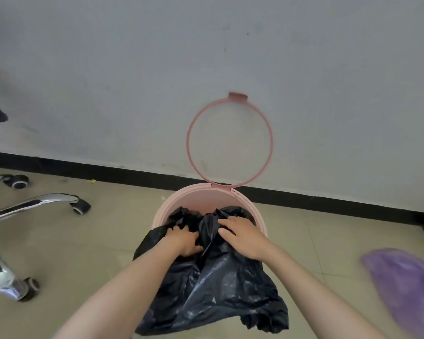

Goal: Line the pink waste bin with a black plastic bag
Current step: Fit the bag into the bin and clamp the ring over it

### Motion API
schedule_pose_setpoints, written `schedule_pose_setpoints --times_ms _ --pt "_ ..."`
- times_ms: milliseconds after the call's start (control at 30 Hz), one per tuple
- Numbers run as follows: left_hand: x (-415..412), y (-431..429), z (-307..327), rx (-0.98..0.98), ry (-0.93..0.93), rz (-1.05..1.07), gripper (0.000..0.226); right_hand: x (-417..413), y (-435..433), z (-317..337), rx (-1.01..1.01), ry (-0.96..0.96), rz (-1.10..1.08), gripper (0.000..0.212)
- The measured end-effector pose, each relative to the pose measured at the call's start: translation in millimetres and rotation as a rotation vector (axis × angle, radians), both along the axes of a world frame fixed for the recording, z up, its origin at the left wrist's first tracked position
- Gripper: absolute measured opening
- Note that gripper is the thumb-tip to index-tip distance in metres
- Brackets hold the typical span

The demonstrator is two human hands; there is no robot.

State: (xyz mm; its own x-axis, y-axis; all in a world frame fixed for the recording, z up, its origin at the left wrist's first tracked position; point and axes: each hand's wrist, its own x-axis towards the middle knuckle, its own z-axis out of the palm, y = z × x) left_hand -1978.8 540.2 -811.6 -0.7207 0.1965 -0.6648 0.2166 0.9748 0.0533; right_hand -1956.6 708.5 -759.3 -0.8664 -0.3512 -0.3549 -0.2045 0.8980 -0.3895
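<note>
A round pink waste bin (201, 195) stands on the floor against the wall. Its pink hinged ring (188, 143) is flipped up and leans on the wall. A crumpled black plastic bag (213, 287) drapes over the bin's near rim and hangs down its front; part of it bunches inside the opening. My left hand (182, 239) grips a fold of the bag at the near rim. My right hand (242, 237) lies on the bag just to the right, fingers spread and pressing on the plastic. The bin's near side is hidden by the bag.
A chrome office chair base (32, 204) with black casters stands at the left. A blurred purple plastic item (406, 287) lies at the right. A black skirting strip (96, 171) runs along the grey wall. The floor has beige tiles.
</note>
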Motion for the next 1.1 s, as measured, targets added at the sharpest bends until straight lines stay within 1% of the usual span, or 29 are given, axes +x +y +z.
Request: schedule_pose_setpoints --times_ms 33,100,167,233,333,400,467,500,600,700,767,833,867,900,967,1000,1033,1067,1100 --pt "-1.2 -0.3 4.4 0.047 0.032 -0.021 0.054 0.9 -4.4 0.7 0.068 -0.068 0.057 0.047" --pt "-0.5 -4.6 16.1 0.136 0.131 -0.058 0.044 0.7 -13.6 -4.4 0.277 -0.191 0.153 0.052" --pt "5.0 -14.9 27.0 0.142 0.223 -0.086 0.042 -4.0 -20.1 -15.9 0.453 -0.284 0.203 0.054" --pt "16.7 -27.0 34.3 0.125 0.195 -0.08 0.047 -11.5 -22.6 -28.3 0.522 -0.336 0.205 0.055" --pt "39.0 -41.0 37.9 0.113 0.098 -0.017 0.057 -23.1 -23.1 -44.0 0.533 -0.337 0.198 0.056" --pt "48.5 -46.6 33.8 0.067 0.116 -0.01 0.063 -28.5 -23.8 -50.2 0.545 -0.32 0.205 0.056" --pt "52.2 -47.8 26.8 0.016 0.176 -0.022 0.064 -32.3 -24.9 -50.1 0.543 -0.311 0.208 0.056" --pt "53.2 -47.0 22.9 0.004 0.217 -0.042 0.059 -33.3 -25.6 -46.8 0.528 -0.308 0.197 0.056" --pt "51.1 -42.0 10.7 0.028 0.33 -0.144 0.03 -28.8 -25.3 -23.1 0.403 -0.226 0.14 0.053" --pt "44.4 -39.5 4.1 0.083 0.397 -0.159 0.027 -4.2 -18.3 8.2 0.21 -0.08 0.144 0.05" --pt "32.9 -38.9 6.5 0.116 0.465 -0.121 0.027 20.1 -9.6 22.5 0.151 -0.092 0.196 0.058" --pt "20.1 -35.9 12.6 0.124 0.533 -0.108 0.022 39.6 -0.2 25.9 0.261 -0.134 0.222 0.072" --pt "14.3 -33.7 16.1 0.096 0.59 -0.143 0.015 45.1 3.7 22.0 0.326 -0.129 0.213 0.075" --pt "9.6 -32.4 17.9 0.046 0.622 -0.171 0.009 47.6 6.4 16.5 0.364 -0.117 0.19 0.073" --pt "3.1 -29.5 16.0 0.02 0.686 -0.189 0.012 46.0 7.7 3.0 0.36 -0.105 0.124 0.062" --pt "0.2 -29.6 13.9 0.004 0.683 -0.179 0.012 43.2 7.1 -4.1 0.35 -0.108 0.1 0.057" --pt "-0.5 -29.6 15.9 -0.021 0.637 -0.169 0.007 40.8 5.9 -10.4 0.35 -0.109 0.085 0.053" --pt "-0.6 -28.2 18.2 -0.007 0.581 -0.149 0.012 38.3 4.4 -16.6 0.36 -0.108 0.076 0.051" --pt "-0.5 -29.2 16.1 0.003 0.528 -0.115 0.026 36.6 3.0 -22.6 0.379 -0.105 0.071 0.05"
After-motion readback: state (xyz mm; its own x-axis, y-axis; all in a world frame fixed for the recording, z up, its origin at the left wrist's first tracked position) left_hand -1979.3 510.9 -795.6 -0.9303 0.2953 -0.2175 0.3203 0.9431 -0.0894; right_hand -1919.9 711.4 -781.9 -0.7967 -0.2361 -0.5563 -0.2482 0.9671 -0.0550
